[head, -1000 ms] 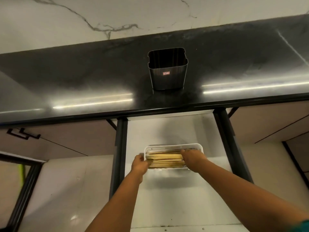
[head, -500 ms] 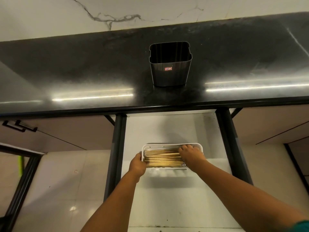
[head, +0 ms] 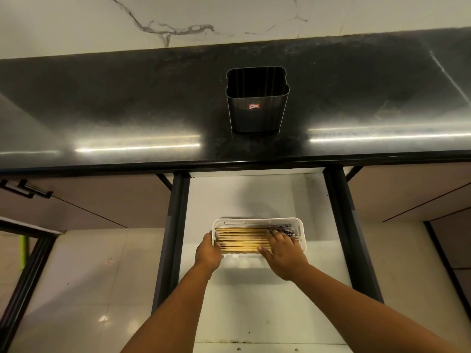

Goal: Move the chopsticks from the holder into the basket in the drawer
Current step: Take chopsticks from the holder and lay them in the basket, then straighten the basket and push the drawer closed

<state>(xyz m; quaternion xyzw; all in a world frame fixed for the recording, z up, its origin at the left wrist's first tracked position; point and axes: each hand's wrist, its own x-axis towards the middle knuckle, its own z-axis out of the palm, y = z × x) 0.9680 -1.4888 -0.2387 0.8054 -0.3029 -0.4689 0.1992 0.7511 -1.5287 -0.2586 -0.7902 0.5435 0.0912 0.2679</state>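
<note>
Black counter (head: 127, 103); open white drawer (head: 254, 301); marble wall (head: 76, 19).

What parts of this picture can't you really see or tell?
- Bottom of the holder: head view, its inside is too dark.
- Right ends of the chopsticks: the right hand covers them.
- Left wall of the basket: behind the left hand.
- Red label on the holder: too small to read.
- How many chopsticks: packed too close to count.
</note>
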